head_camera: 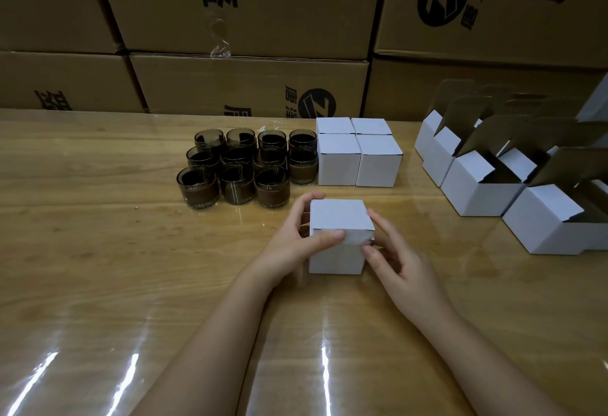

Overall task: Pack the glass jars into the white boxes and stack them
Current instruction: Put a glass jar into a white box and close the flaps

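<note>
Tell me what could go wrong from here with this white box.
The white box between the left hand and right hand shows a dark gap at its front right corner; the flap may pop open when stacked. Carrying it to the closed boxes passes the glass jars, which could be knocked.

You faced a light wood-grain tabletop (98, 251) under a glossy clear film (427, 366), which threw back bright streaks of light (324, 366) near you. Behind it, large brown cardboard cartons (263, 4) with black printed characters and round logos stood stacked like a wall, clear tape (219, 44) peeling from one.
</note>
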Demonstrator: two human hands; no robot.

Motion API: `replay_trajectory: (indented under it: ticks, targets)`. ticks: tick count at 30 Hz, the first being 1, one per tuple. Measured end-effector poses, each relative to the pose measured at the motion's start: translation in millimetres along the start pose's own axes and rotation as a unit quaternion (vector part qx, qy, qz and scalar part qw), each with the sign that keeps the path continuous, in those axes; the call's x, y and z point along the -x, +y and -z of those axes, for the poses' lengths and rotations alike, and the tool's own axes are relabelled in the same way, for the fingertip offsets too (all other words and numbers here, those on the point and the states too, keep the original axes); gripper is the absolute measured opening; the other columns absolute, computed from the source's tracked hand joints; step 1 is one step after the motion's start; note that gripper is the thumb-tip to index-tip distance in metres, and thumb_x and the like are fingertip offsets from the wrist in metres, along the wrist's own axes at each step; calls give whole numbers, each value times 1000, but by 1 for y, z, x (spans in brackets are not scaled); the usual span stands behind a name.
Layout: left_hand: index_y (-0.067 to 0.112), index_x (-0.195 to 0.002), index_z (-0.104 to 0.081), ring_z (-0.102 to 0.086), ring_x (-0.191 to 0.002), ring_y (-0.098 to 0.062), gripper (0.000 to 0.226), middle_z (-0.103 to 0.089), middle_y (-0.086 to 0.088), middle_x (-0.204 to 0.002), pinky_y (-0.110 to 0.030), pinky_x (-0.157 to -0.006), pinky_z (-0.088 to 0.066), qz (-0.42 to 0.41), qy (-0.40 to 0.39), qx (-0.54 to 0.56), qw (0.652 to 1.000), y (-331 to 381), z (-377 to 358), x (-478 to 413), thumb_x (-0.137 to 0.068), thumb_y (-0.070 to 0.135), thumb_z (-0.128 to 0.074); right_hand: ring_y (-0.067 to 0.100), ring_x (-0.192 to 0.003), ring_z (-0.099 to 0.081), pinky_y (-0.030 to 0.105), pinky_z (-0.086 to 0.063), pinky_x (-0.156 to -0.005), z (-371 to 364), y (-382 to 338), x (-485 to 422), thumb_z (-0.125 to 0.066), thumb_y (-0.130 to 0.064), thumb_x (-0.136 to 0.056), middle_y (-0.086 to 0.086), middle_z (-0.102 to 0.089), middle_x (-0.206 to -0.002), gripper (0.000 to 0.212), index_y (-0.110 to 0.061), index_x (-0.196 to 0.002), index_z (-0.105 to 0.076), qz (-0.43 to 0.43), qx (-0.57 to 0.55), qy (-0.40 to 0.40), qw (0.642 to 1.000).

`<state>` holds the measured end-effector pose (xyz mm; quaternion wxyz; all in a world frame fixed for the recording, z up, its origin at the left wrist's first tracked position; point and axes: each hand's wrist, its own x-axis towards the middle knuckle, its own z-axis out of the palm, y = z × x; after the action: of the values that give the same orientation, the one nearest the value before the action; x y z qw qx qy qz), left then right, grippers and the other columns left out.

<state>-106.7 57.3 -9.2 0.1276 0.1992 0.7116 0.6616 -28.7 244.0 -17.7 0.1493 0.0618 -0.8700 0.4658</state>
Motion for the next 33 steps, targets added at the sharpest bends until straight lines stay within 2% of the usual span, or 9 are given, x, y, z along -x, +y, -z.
replay_trajectory:
  ticks: [3, 9, 14, 16, 21, 26, 30, 33]
  targets:
    - [47, -118, -45, -51, -119, -11, 70, -51, 9, -128, -34, -99, -48, 5, 10, -2, 1000, 1, -1, -1, -56, 57, -75, -5, -98, -61, 11, -47, -82, 1, -1, 0, -56, -29, -92, -27, -61, -112, 54, -61, -129, -33, 2, -4, -3, 1000]
    - [46, -116, -46, -51, -119, -9, 68, -51, 10, -126, -36, -101, -47, 4, 17, -5, 1000, 2, -3, -1, -56, 56, -74, -1, -99, -62, 20, -50, -87, 0, -1, 0, -55, -30, -93, -20, -63, -116, 54, -60, -131, -32, 8, -4, -4, 1000]
    - [45, -118, -45, -50, -118, -5, 69, -51, 13, -126, -34, -102, -46, 5, 13, -4, 1000, 3, -3, 0, -56, 54, -74, -5, -98, -61, 14, -48, -83, -1, 1, 0, -53, -40, -91, -25, -61, -115, 54, -71, -127, -26, 19, 14, 7, 1000]
    - [45, -119, -45, -50, -118, -5, 70, -51, 13, -126, -34, -101, -46, 7, 11, -4, 1000, 3, -2, 0, -56, 54, -75, -3, -96, -60, 16, -49, -80, -1, 1, 0, -52, -41, -91, -30, -56, -114, 55, -74, -125, -24, 30, 26, 11, 999]
    - [48, -120, -44, -50, -120, -7, 71, -50, 13, -127, -34, -101, -47, 5, 6, -9, 1000, 2, -1, 1, -57, 54, -76, -7, -101, -53, 25, -54, -77, -2, 0, 2, -53, -37, -93, -28, -33, -127, 49, -65, -129, -33, 89, 38, 40, 995]
    - [53, -118, -44, -49, -122, -13, 70, -49, 11, -130, -35, -100, -48, 5, -1, -9, 1000, -1, 1, 0, -57, 56, -77, -3, -101, -53, 35, -56, -74, -4, -2, 2, -55, -22, -88, -10, -39, -130, 44, -42, -127, -50, 119, 42, 58, 990]
    - [55, -118, -43, -47, -125, -12, 71, -48, 11, -132, -34, -101, -46, 1, -6, -9, 1000, -3, 1, -1, -56, 59, -77, -1, -101, -53, 38, -56, -75, -2, -3, 2, -54, -23, -88, -4, -42, -130, 40, -40, -124, -51, 109, 39, 48, 992]
    - [50, -121, -42, -49, -120, -7, 68, -48, 11, -131, -21, -90, -47, -6, -10, 2, 1000, -2, 1, 0, -60, 59, -71, 1, -100, -54, 36, -56, -76, -1, -4, 2, -54, -22, -89, -4, -42, -130, 40, -41, -123, -52, 103, 36, 42, 993]
